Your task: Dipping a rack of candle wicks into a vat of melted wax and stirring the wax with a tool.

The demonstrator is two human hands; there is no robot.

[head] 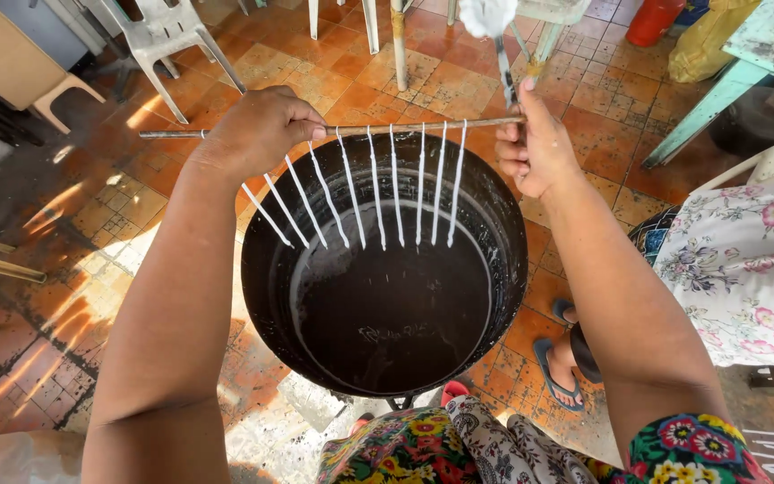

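Observation:
My left hand and my right hand grip the two ends of a thin wooden stick held level over a big black pot. Several thin white candles hang from the stick on their wicks, swinging slightly toward the left, their tips just above the dark liquid in the pot. My right hand also pinches a thin dark rod that rises to a white tuft.
Orange floor tiles, stained and wet, lie all around. White plastic chairs stand at the back left, a turquoise table leg at the right. A person in a floral dress with blue sandals sits close on the right.

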